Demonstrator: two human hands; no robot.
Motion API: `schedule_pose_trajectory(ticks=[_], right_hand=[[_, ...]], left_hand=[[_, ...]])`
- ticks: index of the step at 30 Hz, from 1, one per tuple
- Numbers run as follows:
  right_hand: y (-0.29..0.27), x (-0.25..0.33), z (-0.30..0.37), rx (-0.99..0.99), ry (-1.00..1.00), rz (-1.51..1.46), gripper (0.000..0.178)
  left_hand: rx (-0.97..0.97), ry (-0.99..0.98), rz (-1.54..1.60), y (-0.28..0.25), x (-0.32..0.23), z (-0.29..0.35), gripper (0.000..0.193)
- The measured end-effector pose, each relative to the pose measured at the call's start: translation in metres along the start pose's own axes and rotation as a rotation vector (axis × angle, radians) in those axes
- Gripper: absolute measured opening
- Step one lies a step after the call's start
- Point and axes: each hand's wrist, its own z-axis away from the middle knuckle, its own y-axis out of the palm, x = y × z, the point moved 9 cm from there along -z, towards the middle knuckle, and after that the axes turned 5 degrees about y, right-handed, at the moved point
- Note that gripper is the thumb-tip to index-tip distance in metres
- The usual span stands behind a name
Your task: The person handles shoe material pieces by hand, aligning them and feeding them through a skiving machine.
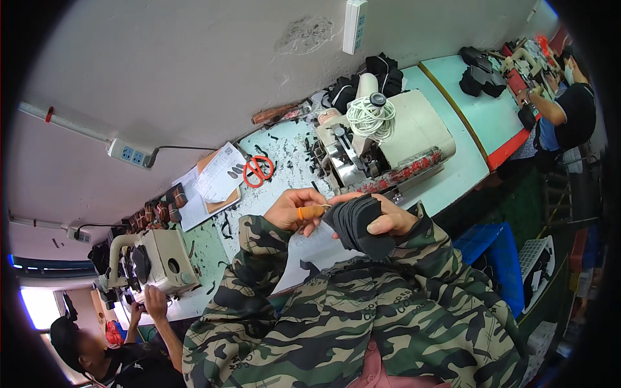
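In the head view, the right hand (388, 220) is closed around a fanned stack (361, 223) of dark cut pieces, thumb across the top and fingers underneath, so the edges splay out toward the other hand, probably so that single pieces can be reached. The left hand (299, 208) sits just beside that splayed edge, its fingers curled and pinched together at the stack's near corner; one finger wears an orange cot (311, 211), likely for friction on the thin material. Whether it has a piece between its fingertips cannot be told. Both hands are raised off the table (284, 155), with the stack between them and closer to the right palm. Beyond the grip stands a cream sewing machine (388, 139) with a coil of white cord (370, 116) on top. Past the left hand lie orange scissors (258, 170) and papers (217, 178). Other people work at machines to the far left and far right.
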Motion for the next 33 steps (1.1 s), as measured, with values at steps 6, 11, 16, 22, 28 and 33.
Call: schedule_pose_trajectory(ticks=[6,11,16,22,28,33], right_hand=[[-0.003,0.002,0.014,-0.002,-0.043,-0.119,0.088],[-0.035,0.0,0.05,-0.029,-0.186,-0.141,0.089],[-0.085,-0.023,0.119,-0.073,-0.338,-0.095,0.083],[-0.164,-0.134,0.242,-0.933,0.54,0.408,0.084],[-0.103,-0.098,0.103,-0.339,0.201,0.025,0.087],[-0.069,-0.092,-0.066,-0.205,0.163,0.607,0.079]], left_hand=[[-0.369,-0.002,-0.34,-0.084,0.015,0.003,0.009],[-0.551,-0.021,-1.321,-0.155,0.024,-0.006,0.009],[-0.701,0.095,-0.629,-0.215,0.022,-0.045,0.011],[-1.008,0.218,-1.258,-0.246,-0.011,-0.055,0.053],[-0.686,0.452,-1.737,-0.155,0.093,-0.001,0.049],[-0.691,0.413,-1.701,-0.07,0.139,0.125,0.05]])
